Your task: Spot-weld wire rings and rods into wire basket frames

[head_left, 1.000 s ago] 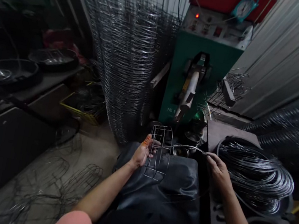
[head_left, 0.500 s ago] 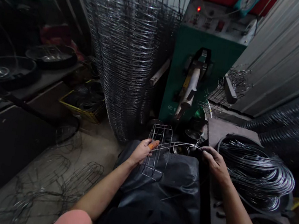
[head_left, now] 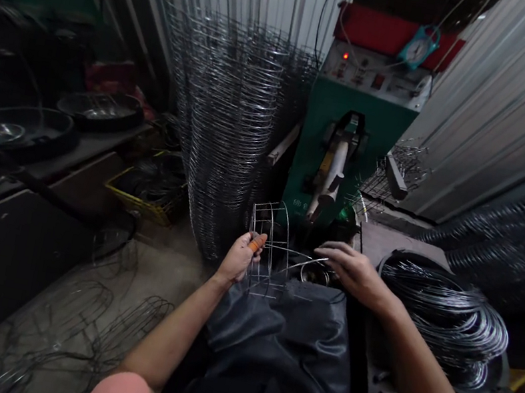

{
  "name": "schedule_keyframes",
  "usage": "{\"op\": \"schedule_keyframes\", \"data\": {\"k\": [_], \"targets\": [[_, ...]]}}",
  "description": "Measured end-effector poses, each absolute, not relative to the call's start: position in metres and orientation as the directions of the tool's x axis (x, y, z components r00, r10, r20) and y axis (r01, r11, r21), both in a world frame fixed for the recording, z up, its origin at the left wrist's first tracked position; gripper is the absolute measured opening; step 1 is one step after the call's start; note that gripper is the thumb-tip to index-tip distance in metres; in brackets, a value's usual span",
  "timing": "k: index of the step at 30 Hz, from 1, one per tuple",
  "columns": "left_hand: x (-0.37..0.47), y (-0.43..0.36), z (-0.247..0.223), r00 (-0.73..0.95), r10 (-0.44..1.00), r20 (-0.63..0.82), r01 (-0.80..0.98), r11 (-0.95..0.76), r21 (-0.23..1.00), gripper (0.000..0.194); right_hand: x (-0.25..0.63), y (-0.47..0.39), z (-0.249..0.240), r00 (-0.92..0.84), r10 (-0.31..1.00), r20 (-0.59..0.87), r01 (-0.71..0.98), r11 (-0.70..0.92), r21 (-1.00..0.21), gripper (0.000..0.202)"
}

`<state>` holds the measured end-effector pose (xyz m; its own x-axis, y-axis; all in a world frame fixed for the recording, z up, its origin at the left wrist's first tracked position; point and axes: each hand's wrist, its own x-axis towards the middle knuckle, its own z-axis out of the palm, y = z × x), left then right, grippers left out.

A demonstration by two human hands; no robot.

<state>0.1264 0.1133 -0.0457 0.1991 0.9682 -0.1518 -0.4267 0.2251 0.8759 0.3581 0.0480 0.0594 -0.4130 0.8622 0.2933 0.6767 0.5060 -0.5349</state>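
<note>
My left hand (head_left: 239, 259) is closed on a wire frame (head_left: 273, 225) of thin curved rods, over my dark apron (head_left: 277, 341). Its thumb, in an orange cover (head_left: 257, 243), presses on the wire. Loose wire ends (head_left: 300, 255) stretch from the frame toward my right hand (head_left: 351, 272). The right fingers are stretched out and close together, with the wire tips beneath them; whether they pinch a wire is hard to see. Beyond both hands stands a green machine (head_left: 372, 118) with a pale arm (head_left: 334, 168).
Tall stacks of wire rings (head_left: 234, 124) rise at the back. A tub of cut wires (head_left: 449, 317) is on the right. Wire frames (head_left: 81, 327) lie on the floor at left, near a yellow crate (head_left: 146, 193). Round pans (head_left: 100, 107) stand on the left bench.
Both hands and the wire frame have shifted left in the view. My right hand has moved inward toward the left one, its fingers straighter. The view has tilted up slightly.
</note>
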Motion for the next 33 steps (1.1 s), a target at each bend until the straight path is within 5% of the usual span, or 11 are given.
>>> {"op": "schedule_keyframes", "data": {"k": [7,13,18,28,33], "targets": [[0.111,0.114,-0.053,0.218,0.958,-0.185,-0.267,0.241,0.933,0.045,0.408,0.032,0.098,-0.124,0.963,0.241,0.714,0.255,-0.652,0.036],[0.130,0.129,-0.048,0.316,0.933,-0.170,-0.321,0.273,0.907,0.047,0.444,0.056,0.077,-0.195,0.955,0.222,0.905,0.263,-0.334,0.023],[0.139,0.150,-0.053,0.336,0.923,-0.189,-0.289,0.292,0.912,0.047,0.470,0.079,0.036,-0.179,0.942,0.285,0.938,0.250,-0.239,0.026],[0.137,0.196,-0.056,0.314,0.929,-0.195,-0.186,0.262,0.947,0.048,0.470,0.113,0.017,-0.173,0.940,0.294,0.871,0.285,-0.400,0.027],[0.148,0.191,-0.068,0.341,0.904,-0.259,-0.122,0.315,0.941,0.046,0.468,0.110,-0.034,-0.125,0.953,0.277,0.833,0.252,-0.492,0.024]]}}
